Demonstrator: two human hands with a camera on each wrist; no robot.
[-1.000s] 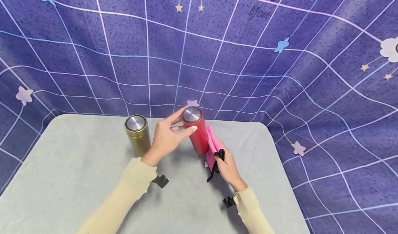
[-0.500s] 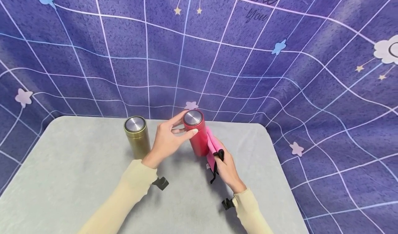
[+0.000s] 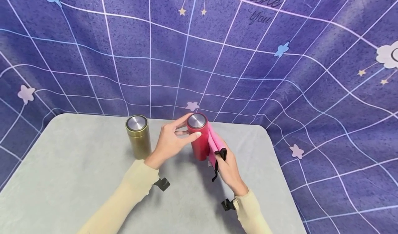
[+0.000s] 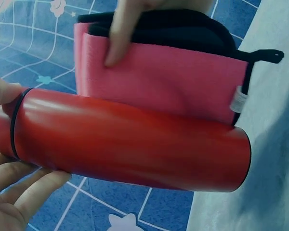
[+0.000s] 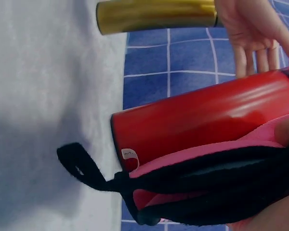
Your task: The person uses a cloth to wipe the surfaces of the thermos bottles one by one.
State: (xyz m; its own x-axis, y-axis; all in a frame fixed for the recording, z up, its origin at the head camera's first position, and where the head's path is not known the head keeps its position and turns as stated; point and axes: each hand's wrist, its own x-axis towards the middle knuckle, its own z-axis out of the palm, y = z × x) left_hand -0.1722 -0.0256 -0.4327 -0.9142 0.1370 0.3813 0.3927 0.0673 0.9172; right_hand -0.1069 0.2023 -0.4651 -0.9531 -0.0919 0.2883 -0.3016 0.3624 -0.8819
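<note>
**Red bottle held high, pink cloth pressed to its side**

From where I stand, the left hand point(image 3: 169, 140) has its grip curled round the red bottle point(image 3: 200, 147) up by the silver lid point(image 3: 197, 121), thumb on the near side and fingers behind; the bottle is close to upright near the far edge of the surface point(image 3: 77, 165), a little right of that edge's middle; whether its base rests there or hangs just above, I cannot tell. The right hand point(image 3: 229, 168) has its grip closed on a folded pink cloth point(image 4: 183, 82) with black trim, which lies against the bottle's right side.

The gold bottle point(image 3: 139, 139) stands nearer the far left corner, just beside the left wrist; a careless swing of that arm could knock it over, I think. The red body looks smooth and is held only at its top; a hard rub or push from the cloth side might make it swing or slip; with the far edge so near, a slip that way could send it off the back. The black loop point(image 5: 79, 166) hangs free of the cloth; it could catch under the base if the bottle comes down there.
</note>
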